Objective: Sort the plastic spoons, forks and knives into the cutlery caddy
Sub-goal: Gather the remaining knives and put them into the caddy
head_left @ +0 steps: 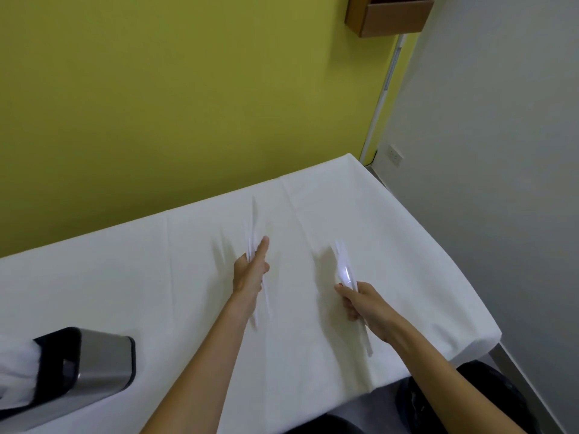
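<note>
over the white-covered bench [391,214], well right of the metal caddy [103,361], the left hand [252,272] is gripping a blurred bundle of plastic cutlery [254,220] with fingers curled round it, while the right hand [365,305], farther right of the caddy, is clutching a spoon [345,272] and fork handles in curled fingers.

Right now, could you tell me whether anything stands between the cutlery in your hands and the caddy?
Nothing visible lies between the left hand, gripping a cutlery bundle, and the caddy at the near left: only white cloth. For the second bundle, held in the right hand, the left forearm crosses the straight line to the caddy.
</note>
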Motion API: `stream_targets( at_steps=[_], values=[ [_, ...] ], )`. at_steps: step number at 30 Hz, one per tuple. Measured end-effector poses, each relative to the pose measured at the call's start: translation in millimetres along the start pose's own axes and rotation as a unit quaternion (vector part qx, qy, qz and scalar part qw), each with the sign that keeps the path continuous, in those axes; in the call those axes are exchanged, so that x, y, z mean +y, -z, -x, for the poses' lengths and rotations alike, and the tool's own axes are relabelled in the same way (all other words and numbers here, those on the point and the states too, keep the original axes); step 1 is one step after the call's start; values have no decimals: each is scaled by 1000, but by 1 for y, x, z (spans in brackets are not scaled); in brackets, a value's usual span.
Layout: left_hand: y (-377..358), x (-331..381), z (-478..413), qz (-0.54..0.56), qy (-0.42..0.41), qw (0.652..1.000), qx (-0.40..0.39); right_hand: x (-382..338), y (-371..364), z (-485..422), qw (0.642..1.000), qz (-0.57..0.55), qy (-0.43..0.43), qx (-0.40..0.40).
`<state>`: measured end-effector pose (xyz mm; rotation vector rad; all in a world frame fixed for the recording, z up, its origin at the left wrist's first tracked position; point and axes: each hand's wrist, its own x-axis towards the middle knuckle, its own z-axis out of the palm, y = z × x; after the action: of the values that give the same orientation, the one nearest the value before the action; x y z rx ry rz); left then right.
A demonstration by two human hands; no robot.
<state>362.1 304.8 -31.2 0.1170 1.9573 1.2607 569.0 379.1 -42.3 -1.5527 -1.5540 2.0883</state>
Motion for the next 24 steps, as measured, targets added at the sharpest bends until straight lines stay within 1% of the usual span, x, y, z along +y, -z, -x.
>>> stream_targets(
  at_steps=[3, 5, 8, 10, 12, 14, 16, 18, 19, 21, 23, 24],
  values=[
    [1, 8, 6, -7, -7, 1000, -30, -5, -10, 5, 998, 16, 35, -47],
    [2, 12, 10, 16, 3, 998, -57, -10, -18, 8, 996, 8, 49, -77],
    [6, 17, 13, 74, 20, 988, -133, -16, -27, 11, 992, -14, 59, -107],
    [10, 18, 15, 82, 9, 981, -176, -19, -31, 12, 992, -22, 61, -110],
    [15, 19, 18, 79, -1, 977, -199, -22, -37, 11, 993, -4, 74, -89],
    [17, 18, 20, 59, -10, 976, -210, -23, -39, 7, 993, 54, 106, -27],
    [18, 20, 25, 41, -22, 978, -203, -24, -39, 3, 984, 111, 135, 35],
    [17, 20, 28, 22, -39, 978, -202, -26, -39, 1, 978, 132, 148, 63],
    [16, 20, 31, 17, -46, 977, -206, -28, -41, 1, 978, 128, 150, 63],
    [14, 17, 34, 22, -59, 975, -214, -32, -46, 2, 986, 85, 139, 23],
    [11, 15, 39, 21, -75, 974, -212, -32, -53, 7, 992, 14, 111, -60],
    [9, 15, 41, 16, -85, 974, -207, -31, -55, 10, 989, -25, 97, -110]
  ],
)
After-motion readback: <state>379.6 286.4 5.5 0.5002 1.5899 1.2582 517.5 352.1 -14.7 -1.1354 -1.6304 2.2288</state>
